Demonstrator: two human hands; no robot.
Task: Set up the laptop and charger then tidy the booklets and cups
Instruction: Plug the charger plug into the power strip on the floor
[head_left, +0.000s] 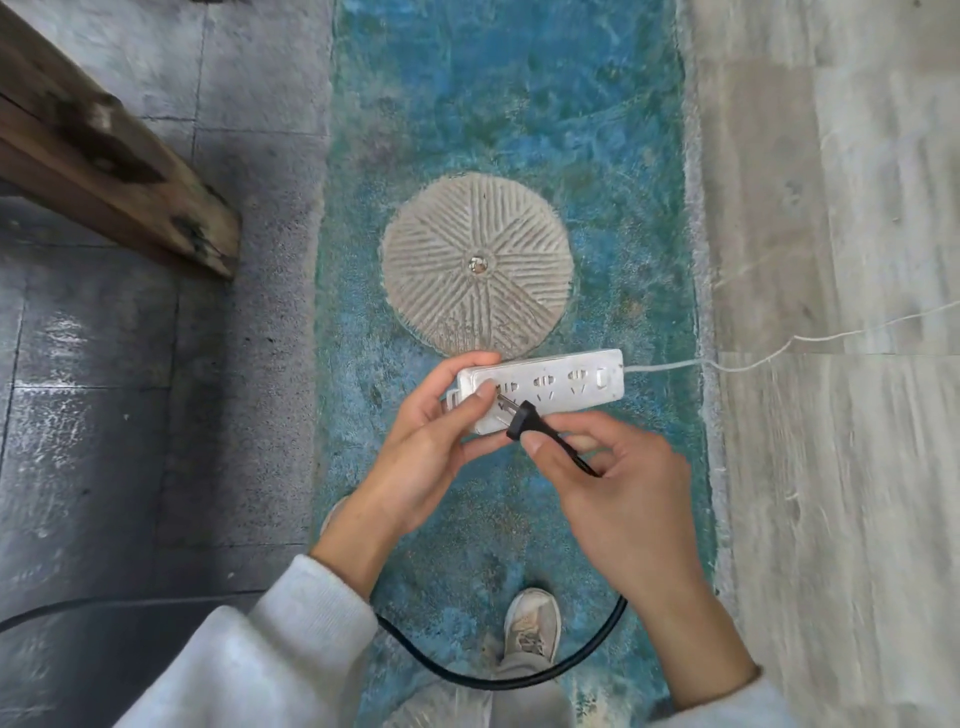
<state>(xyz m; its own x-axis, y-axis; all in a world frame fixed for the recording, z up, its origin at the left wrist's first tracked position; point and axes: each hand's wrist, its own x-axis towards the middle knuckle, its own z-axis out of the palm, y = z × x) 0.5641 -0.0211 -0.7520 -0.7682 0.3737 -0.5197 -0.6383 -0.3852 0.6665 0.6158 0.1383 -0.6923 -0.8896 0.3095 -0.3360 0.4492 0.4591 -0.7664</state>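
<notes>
A white power strip (566, 387) is held up over the floor, its left end gripped by my left hand (434, 441). My right hand (618, 483) pinches a black charger plug (521, 418) by its body, prongs pointing at the strip's leftmost socket and touching or nearly touching it. The plug's black cable (519, 675) loops down behind my right wrist and runs off to the left across the floor. A thin white cord (753, 361) leaves the strip's right end. No laptop, booklets or cups are in sight.
Below lies a blue-green floor strip (519, 104) with a round grooved stone disc (475, 265) set in it. A wooden beam (104, 156) slants in at upper left over grey tiles. Pale planks (857, 467) are on the right. My shoe (532, 623) stands under the hands.
</notes>
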